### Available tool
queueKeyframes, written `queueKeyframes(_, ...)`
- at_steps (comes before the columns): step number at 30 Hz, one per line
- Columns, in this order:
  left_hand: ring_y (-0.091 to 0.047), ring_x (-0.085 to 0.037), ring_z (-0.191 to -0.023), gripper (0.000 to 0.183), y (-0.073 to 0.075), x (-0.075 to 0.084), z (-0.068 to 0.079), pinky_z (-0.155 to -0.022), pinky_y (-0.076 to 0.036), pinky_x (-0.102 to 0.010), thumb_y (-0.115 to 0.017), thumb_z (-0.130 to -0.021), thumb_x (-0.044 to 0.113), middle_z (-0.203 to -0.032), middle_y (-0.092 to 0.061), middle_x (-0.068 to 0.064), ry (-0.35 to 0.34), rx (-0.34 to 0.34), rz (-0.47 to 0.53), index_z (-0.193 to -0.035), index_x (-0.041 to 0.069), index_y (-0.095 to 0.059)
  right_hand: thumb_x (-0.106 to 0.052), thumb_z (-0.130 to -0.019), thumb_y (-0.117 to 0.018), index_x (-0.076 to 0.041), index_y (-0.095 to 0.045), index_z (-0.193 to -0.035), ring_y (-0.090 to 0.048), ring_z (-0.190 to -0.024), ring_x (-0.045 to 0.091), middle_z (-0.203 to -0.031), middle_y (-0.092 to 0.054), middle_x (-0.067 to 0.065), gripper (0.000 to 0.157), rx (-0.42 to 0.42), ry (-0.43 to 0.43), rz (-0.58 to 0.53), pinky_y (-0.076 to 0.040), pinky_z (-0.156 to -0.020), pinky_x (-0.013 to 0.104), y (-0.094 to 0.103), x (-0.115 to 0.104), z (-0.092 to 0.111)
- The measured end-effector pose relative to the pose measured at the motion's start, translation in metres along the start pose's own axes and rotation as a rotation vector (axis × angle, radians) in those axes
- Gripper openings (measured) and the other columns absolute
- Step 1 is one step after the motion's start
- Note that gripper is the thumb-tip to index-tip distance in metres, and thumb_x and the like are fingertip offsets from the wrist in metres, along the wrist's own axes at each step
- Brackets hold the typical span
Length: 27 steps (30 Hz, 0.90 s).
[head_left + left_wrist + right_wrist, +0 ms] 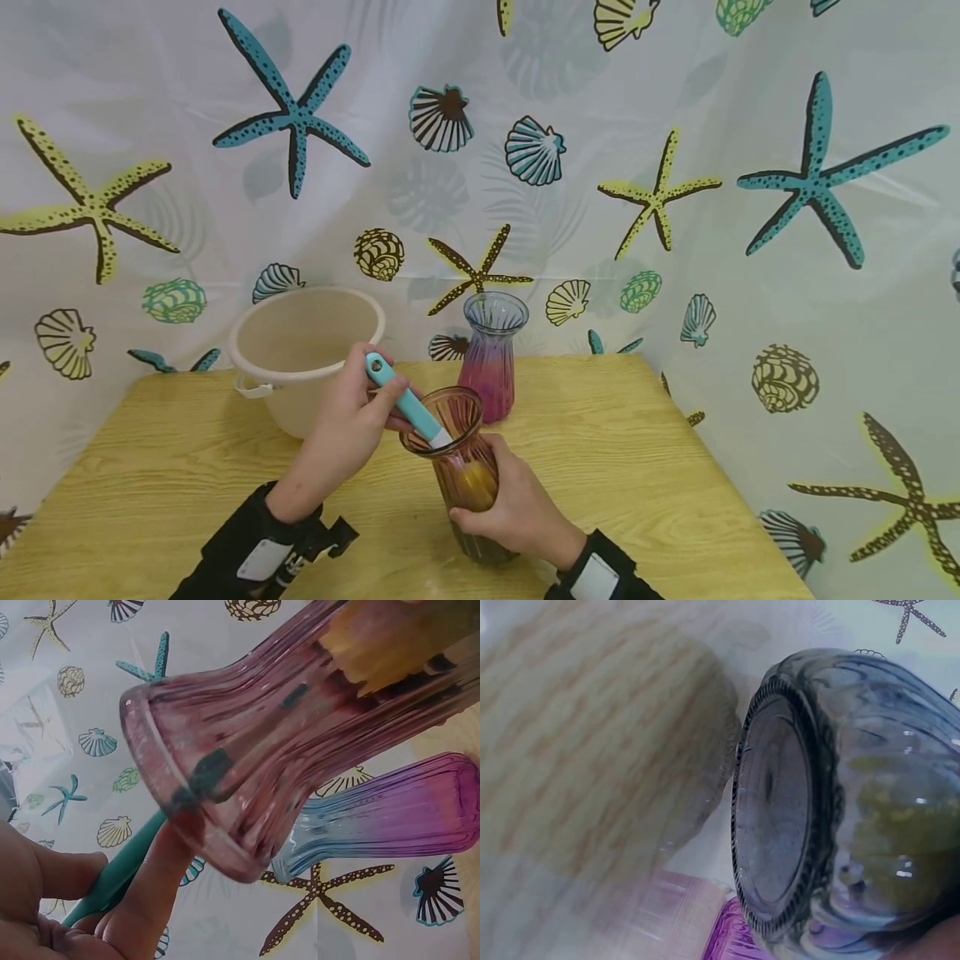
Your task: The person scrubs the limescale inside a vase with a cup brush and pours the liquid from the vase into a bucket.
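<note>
My left hand (pixel 348 425) grips the teal handle (pixel 402 396) of a bottle brush, which slants down into the mouth of a ribbed amber-pink glass vase (pixel 468 454). A yellow, sponge-like head (pixel 390 641) shows through the glass in the left wrist view. Around the vase's body curls my right hand (pixel 521 500), thumb on the near side, holding it tilted with its mouth toward my left hand. The right wrist view looks onto the vase's round base (pixel 776 810), which is raised off the table.
Behind stands a second ribbed vase (pixel 489 358), blue at the top and pink below. A cream bucket (pixel 300 371) with a side handle sits at the back left of the wood-grain table (pixel 622 467). A curtain (pixel 450 200) with starfish and shells hangs behind and at the sides.
</note>
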State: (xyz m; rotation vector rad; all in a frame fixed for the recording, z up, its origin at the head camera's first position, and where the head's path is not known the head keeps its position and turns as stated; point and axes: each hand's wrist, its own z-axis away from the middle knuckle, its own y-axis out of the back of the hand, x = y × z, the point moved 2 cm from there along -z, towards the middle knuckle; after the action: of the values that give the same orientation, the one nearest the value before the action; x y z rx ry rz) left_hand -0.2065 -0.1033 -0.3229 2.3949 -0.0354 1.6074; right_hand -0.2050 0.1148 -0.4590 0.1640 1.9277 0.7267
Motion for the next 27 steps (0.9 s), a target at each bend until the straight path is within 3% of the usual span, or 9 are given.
queueKeyframes(4,-0.065,-0.025,-0.067,0.017,-0.011,-0.006,0.000,-0.058,-0.058,-0.036,-0.046,-0.101,0.009,-0.096,-0.060,-0.026,0.024,-0.055,-0.012,-0.110,-0.001,-0.035,-0.037,-0.072,-0.081,-0.024,-0.035,-0.134,-0.058,-0.091,0.010,-0.114,-0.057,-0.004,0.079,-0.005,0.016,-0.006,-0.054,-0.069,0.032,-0.001,-0.001,-0.001)
queueKeyframes(8,-0.064,-0.022,-0.063,0.015,-0.017,-0.007,0.003,-0.055,-0.058,-0.032,-0.048,-0.101,0.011,-0.091,-0.063,-0.018,0.019,-0.082,-0.095,-0.109,0.003,-0.037,-0.036,-0.072,-0.081,-0.026,-0.035,-0.133,-0.058,-0.090,0.010,-0.113,-0.057,-0.006,0.078,-0.016,0.007,-0.023,-0.055,-0.068,0.031,-0.001,-0.001,-0.001)
queueKeyframes(15,-0.062,-0.011,-0.065,0.017,-0.022,0.003,0.007,-0.053,-0.056,-0.026,-0.051,-0.099,0.011,-0.087,-0.059,-0.007,-0.089,-0.090,-0.284,-0.109,0.009,-0.037,-0.037,-0.072,-0.080,-0.022,-0.034,-0.135,-0.058,-0.090,0.011,-0.114,-0.057,-0.003,0.079,-0.015,0.017,-0.007,-0.055,-0.069,0.032,0.000,-0.002,-0.002)
queueKeyframes(27,-0.058,-0.007,-0.061,0.020,-0.022,0.005,0.009,-0.049,-0.052,-0.024,-0.054,-0.097,0.012,-0.080,-0.055,-0.003,-0.217,-0.059,-0.433,-0.110,0.008,-0.040,-0.037,-0.072,-0.080,-0.023,-0.034,-0.135,-0.057,-0.094,0.010,-0.115,-0.056,-0.004,0.080,-0.013,0.007,0.000,-0.055,-0.073,0.033,0.000,-0.001,-0.001)
